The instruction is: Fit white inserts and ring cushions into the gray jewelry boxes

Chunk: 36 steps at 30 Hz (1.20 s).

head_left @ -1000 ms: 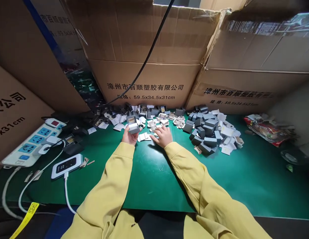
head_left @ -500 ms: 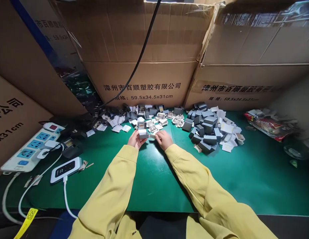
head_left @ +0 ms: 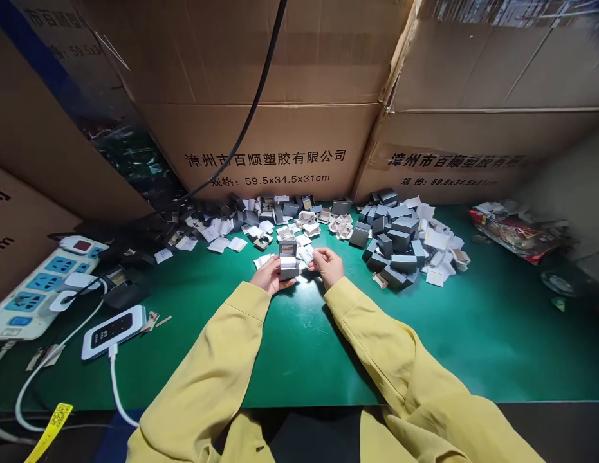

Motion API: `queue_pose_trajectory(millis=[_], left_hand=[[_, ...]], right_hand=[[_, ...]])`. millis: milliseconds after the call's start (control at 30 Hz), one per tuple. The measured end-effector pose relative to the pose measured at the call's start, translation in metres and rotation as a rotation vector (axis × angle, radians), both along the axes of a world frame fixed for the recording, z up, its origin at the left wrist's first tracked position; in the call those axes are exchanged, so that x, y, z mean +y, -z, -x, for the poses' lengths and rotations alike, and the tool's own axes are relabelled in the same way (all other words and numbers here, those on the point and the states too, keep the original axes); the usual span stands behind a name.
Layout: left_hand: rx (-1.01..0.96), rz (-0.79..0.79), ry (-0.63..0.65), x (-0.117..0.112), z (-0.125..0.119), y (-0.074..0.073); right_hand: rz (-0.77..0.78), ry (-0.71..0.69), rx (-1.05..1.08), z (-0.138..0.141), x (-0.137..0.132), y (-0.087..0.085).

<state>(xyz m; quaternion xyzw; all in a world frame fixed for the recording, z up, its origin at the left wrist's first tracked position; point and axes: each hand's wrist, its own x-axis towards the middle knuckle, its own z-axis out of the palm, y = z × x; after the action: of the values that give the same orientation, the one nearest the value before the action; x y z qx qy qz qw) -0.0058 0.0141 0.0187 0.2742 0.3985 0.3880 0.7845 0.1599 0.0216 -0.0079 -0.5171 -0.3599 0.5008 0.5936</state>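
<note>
the left hand [head_left: 273, 276] has its fingers curled round the underside and side of a small grey box [head_left: 288, 267], closed firmly enough to carry it just above the green table [head_left: 299, 373]. the box stands with its lid raised, and a white piece sits in its lower half. the right hand [head_left: 328, 265] is just beside it, thumb and forefinger pinched together on the edge of a thin white card [head_left: 306, 253], the other fingers folded in. whether the card touches the box i cannot tell

beyond the hands lie pale inserts [head_left: 341, 225], scattered in a loose band. to the right of the right hand, well apart from it, is a heap of closed grey boxes [head_left: 396, 241], with a pile of white cards [head_left: 439, 247] against its far right side. on the left are a power strip [head_left: 43, 283] and a white device [head_left: 113, 331] with a cable plugged in. large cardboard cartons [head_left: 260, 135] stand behind, and 1 black cable [head_left: 253, 109] hangs in front of them
</note>
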Motion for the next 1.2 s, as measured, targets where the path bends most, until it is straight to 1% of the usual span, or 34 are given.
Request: queue_pose_trajectory(millis=[100, 167, 233, 367, 433, 500, 600, 733, 933, 1000, 1100, 1200], left_hand=[[0.005, 0.000, -0.014, 0.002, 0.001, 0.001], [0.020, -0.011, -0.004, 0.001, 0.001, 0.001], [0.039, -0.019, 0.011, 0.000, 0.001, 0.001], [0.076, -0.054, 0.057, -0.003, 0.000, -0.001], [0.086, -0.062, 0.073, -0.003, -0.001, -0.001], [0.089, -0.065, 0.077, -0.004, -0.002, -0.001], [0.086, -0.076, 0.083, -0.004, -0.004, -0.001], [0.089, -0.083, 0.074, -0.006, -0.005, 0.000], [0.078, -0.094, 0.073, -0.007, -0.005, 0.000], [0.075, -0.099, 0.087, -0.007, -0.005, 0.001], [0.074, -0.094, 0.105, -0.006, -0.005, 0.002], [0.070, -0.094, 0.120, -0.006, -0.005, 0.003]], right_hand=[[-0.029, -0.017, -0.030, 0.000, -0.001, 0.000], [-0.098, -0.032, -0.109, 0.000, -0.004, -0.001], [-0.212, -0.016, -0.263, -0.001, -0.007, -0.003], [-0.464, 0.054, -0.704, -0.004, -0.014, -0.008], [-0.538, 0.046, -0.859, -0.006, -0.015, -0.011], [-0.585, 0.022, -0.949, -0.006, -0.016, -0.012], [-0.613, 0.000, -1.023, -0.005, -0.016, -0.012], [-0.571, -0.015, -1.087, -0.005, -0.014, -0.009], [-0.589, -0.005, -1.125, -0.007, -0.012, -0.006], [-0.602, 0.033, -1.139, -0.007, -0.012, -0.006], [-0.624, 0.133, -1.140, -0.008, -0.012, -0.006], [-0.718, 0.179, -1.073, -0.007, -0.011, -0.004]])
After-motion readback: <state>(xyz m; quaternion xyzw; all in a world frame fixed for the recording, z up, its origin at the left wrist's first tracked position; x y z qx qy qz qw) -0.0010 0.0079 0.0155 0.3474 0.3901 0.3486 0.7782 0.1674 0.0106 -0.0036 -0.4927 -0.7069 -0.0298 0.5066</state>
